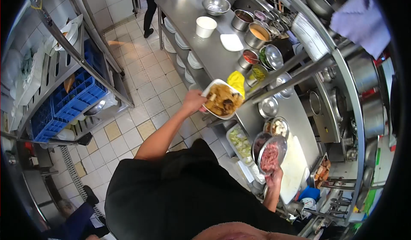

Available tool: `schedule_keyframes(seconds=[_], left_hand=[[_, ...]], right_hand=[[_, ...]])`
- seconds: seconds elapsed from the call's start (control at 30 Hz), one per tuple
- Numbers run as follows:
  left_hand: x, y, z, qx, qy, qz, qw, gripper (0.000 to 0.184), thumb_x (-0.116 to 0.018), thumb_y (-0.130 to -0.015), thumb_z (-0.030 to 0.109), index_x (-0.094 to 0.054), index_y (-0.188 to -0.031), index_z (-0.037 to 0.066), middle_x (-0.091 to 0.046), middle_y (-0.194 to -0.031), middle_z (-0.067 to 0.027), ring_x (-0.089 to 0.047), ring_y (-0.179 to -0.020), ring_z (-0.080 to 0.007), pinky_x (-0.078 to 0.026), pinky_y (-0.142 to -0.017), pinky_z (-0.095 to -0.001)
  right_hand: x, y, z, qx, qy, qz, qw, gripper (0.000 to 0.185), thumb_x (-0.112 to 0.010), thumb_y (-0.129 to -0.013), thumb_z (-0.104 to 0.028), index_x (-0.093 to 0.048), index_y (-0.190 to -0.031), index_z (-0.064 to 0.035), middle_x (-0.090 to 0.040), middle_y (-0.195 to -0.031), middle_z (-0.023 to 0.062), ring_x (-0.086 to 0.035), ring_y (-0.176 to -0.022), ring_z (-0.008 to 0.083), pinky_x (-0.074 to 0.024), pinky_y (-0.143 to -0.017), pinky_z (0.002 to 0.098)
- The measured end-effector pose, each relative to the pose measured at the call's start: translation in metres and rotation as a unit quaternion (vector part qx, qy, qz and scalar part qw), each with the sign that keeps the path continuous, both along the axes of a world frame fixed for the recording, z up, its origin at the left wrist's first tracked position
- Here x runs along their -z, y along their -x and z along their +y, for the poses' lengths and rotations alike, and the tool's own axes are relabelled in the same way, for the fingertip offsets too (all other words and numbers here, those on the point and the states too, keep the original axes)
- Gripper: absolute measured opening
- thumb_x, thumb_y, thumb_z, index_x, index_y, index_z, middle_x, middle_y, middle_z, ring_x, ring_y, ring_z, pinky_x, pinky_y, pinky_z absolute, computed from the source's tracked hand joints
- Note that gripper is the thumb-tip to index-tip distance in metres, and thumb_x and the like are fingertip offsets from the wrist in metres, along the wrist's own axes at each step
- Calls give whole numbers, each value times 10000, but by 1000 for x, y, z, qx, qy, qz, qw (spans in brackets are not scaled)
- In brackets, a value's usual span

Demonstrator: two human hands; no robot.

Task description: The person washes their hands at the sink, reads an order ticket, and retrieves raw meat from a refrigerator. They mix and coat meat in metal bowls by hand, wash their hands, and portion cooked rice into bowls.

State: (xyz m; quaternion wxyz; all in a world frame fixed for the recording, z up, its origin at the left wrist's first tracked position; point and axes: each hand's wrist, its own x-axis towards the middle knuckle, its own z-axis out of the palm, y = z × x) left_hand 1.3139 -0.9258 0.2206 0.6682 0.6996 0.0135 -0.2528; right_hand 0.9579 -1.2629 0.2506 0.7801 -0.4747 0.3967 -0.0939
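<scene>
My left hand (pixel 195 102) grips the left edge of a white dish (pixel 209 87), which holds brown, saucy food (pixel 222 100). The dish is held out by the counter's front edge, beside a bright yellow crumpled item (pixel 236 81) whose kind I cannot make out. Lower right, my right hand (pixel 274 180) has its fingers on the near rim of a metal bowl (pixel 281 145) of pinkish raw meat (pixel 269 157). That bowl is tilted and overlaps another metal bowl (pixel 257 142). Just right of it lies a white cutting board (pixel 293 171).
The steel counter (pixel 182 6) bears a white tub (pixel 206 27), a white square plate (pixel 231 42) and several pots of sauces and vegetables. Below is a container of pale chopped greens (pixel 239 143). A shelf with a blue crate (pixel 77 98) stands left. Other people's legs (pixel 150 8) show.
</scene>
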Motion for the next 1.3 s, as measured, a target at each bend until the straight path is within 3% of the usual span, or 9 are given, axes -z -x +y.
schedule_keyframes(seconds=[0.17, 0.3, 0.37, 0.47, 0.6, 0.67, 0.9, 1.0, 1.3], left_hand=[[14, -85, 110, -130, -2, 4, 992, 247, -564, -771, 18, -626, -990, -78, -648, -755, -129, -631, -562, -172, -548, -489, -269], [29, -165, 185, -233, -1, -36, 972, 223, -547, -776, -1, -633, -970, -69, -649, -752, -119, -624, -549, -161, -537, -478, -257], [29, -202, 223, -285, 18, -40, 957, 210, -542, -761, -9, -629, -939, -80, -643, -730, -123, -615, -523, -164, -522, -450, -257], [21, -260, 280, -337, -42, -40, 940, 178, -538, -750, -26, -637, -888, -81, -635, -695, -114, -604, -503, -162, -527, -447, -268], [6, -336, 336, -393, -79, -53, 915, 164, -547, -757, 2, -631, -864, -90, -626, -682, -114, -600, -501, -162, -522, -457, -274], [13, -379, 363, -412, -55, -34, 909, 182, -548, -765, 11, -622, -894, -94, -629, -693, -122, -607, -507, -171, -523, -461, -275], [58, -568, 434, -403, -4, -32, 914, 281, -547, -765, -7, -566, -1021, -120, -642, -764, -171, -635, -537, -212, -548, -458, -300], [66, -653, 451, -401, -17, -35, 915, 297, -545, -759, -4, -571, -1025, -134, -647, -785, -170, -650, -547, -224, -559, -460, -295], [73, -906, 503, -310, 31, -13, 950, 239, -513, -800, 31, -584, -994, -91, -656, -820, -145, -656, -567, -220, -555, -471, -288]], right_hand=[[8, -172, 59, -47, 2, -28, 998, 272, -478, -840, -92, -592, -1051, 36, -653, -977, 137, -659, -824, 230, -546, -755, 346], [39, -306, 81, -127, -16, -51, 990, 275, -523, -825, -69, -583, -1069, 41, -645, -1019, 138, -652, -882, 230, -534, -802, 360], [19, -387, 117, -175, -29, -57, 982, 297, -562, -818, -101, -579, -1084, 30, -645, -1019, 127, -649, -905, 225, -527, -811, 362], [44, -489, 135, -231, -30, -39, 972, 335, -591, -802, -150, -593, -1092, 17, -640, -1069, 110, -651, -914, 230, -523, -825, 355], [57, -622, 181, -231, 18, 8, 973, 343, -569, -812, -158, -561, -1133, -40, -649, -983, 79, -630, -689, 177, -497, -565, 240], [53, -688, 215, -282, -10, -11, 959, 342, -555, -810, -141, -554, -1132, -24, -651, -976, 76, -632, -665, 165, -496, -536, 232], [60, -853, 321, -284, -15, -38, 958, 345, -531, -827, -120, -531, -1121, 59, -644, -975, 135, -656, -828, 226, -551, -724, 348], [51, -908, 358, -311, -46, -65, 947, 398, -546, -829, -111, -506, -1175, 80, -615, -1103, 168, -637, -964, 274, -527, -852, 403], [44, -1102, 468, -266, -70, -65, 959, 293, -556, -810, -100, -531, -1074, 24, -612, -979, 114, -623, -882, 241, -535, -778, 376]])
